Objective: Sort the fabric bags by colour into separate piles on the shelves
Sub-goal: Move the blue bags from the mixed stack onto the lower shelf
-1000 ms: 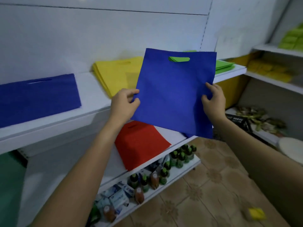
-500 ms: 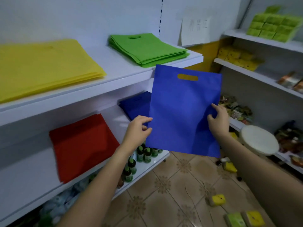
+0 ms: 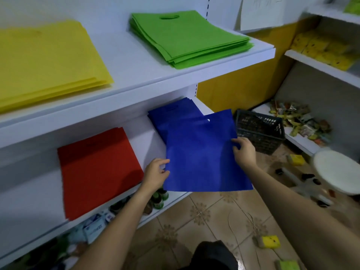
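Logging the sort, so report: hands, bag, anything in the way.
Holding: left hand and right hand each pinch a side edge of the blue bag. Bag partly over the blue pile, lower shelf. To its left, apart: red pile.

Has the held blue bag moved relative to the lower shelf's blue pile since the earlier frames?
Yes. The blue bag has dropped lower and in toward the blue pile, its handle end now overlapping it.

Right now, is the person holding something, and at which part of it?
Yes, one blue fabric bag, held with both hands. The left hand pinches its left edge, and the right hand pinches its right edge.
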`<state>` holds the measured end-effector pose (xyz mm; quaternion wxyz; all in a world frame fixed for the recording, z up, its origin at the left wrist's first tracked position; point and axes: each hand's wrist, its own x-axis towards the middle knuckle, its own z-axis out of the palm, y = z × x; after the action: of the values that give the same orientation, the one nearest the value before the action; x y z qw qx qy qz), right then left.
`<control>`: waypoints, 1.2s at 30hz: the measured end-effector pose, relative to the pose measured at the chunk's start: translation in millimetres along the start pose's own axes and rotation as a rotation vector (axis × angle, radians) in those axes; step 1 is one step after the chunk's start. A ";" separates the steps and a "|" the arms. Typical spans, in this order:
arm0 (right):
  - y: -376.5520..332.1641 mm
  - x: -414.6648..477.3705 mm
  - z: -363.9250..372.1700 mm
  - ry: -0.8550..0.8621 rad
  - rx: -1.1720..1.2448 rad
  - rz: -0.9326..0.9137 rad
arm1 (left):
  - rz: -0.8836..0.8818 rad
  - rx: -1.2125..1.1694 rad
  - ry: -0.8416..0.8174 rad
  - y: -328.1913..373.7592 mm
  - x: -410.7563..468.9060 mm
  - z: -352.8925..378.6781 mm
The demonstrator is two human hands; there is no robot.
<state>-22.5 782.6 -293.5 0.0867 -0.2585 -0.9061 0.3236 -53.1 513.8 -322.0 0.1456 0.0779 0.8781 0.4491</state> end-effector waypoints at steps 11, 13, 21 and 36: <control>-14.3 170.2 70.8 -0.257 -0.015 -0.187 | -0.167 -0.034 0.260 -6.1 113.2 30.7; -14.6 201.2 82.3 -0.274 -0.019 -0.231 | -0.184 -0.019 0.302 -8.0 135.9 38.7; 4.5 258.7 118.7 -0.432 -0.173 -0.279 | -0.291 0.053 0.314 -21.9 175.6 76.9; -94.4 107.5 110.6 -0.696 -0.105 -0.941 | -0.262 0.134 0.837 -17.7 31.1 -13.9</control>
<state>-188.8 717.1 -320.7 -0.0947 0.2891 -0.9133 0.2708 -87.2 501.2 -334.5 -0.1720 -0.2133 0.8911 0.3619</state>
